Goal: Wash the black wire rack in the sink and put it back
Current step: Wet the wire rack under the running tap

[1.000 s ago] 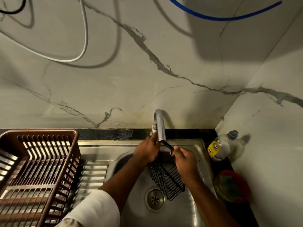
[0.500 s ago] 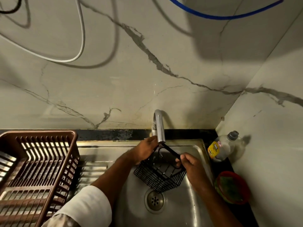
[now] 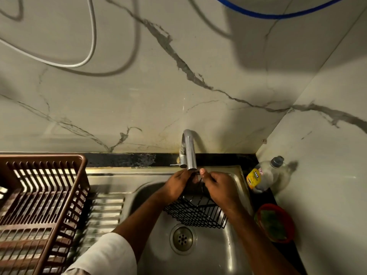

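One black wire rack (image 3: 195, 214), two hands, one tap (image 3: 189, 150), one bottle (image 3: 263, 174), one brown dish basket (image 3: 42, 197).
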Motion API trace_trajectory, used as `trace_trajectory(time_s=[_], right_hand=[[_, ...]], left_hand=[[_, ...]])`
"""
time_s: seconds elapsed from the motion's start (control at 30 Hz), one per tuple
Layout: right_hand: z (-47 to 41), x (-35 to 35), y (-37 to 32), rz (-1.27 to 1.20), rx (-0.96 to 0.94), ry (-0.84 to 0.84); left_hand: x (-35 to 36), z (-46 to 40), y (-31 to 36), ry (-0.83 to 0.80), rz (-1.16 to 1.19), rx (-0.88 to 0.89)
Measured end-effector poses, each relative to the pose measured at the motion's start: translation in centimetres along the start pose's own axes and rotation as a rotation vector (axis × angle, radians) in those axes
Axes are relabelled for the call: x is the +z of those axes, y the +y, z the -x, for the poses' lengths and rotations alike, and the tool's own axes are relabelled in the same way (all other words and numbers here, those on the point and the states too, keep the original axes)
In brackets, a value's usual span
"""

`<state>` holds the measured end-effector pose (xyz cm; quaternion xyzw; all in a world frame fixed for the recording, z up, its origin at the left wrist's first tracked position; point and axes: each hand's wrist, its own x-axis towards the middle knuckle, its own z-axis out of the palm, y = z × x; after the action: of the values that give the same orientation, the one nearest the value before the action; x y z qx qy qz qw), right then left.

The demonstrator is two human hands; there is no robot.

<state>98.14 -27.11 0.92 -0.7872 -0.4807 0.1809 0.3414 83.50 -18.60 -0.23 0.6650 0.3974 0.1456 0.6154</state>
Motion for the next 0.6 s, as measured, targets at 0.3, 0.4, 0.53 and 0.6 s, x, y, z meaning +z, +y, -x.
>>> trace_trajectory(time_s=[0.3,0.4,0.53,0.6], right_hand=[[0.2,-3.5,0.3,-0.296,0.013,-0.017],[0.6,-5.2,0.4,-0.473,0.052,-0.007],[1.4,-6.7,2.6,-0.671,0.118,0.083],[2.2,-6.5,4.5,-0.821,0.218,0.147]], left_hand=[[-1.1,-0.6,-1.3,0.112,0.092,-0.053],[-2.0,-1.5,-2.2,0.153,0.094,-0.088],[-3.5,-2.1,-3.3,0.168,0.29,-0.162],[-3.9,-2.6,-3.2,0.143,0.4,-0.186]])
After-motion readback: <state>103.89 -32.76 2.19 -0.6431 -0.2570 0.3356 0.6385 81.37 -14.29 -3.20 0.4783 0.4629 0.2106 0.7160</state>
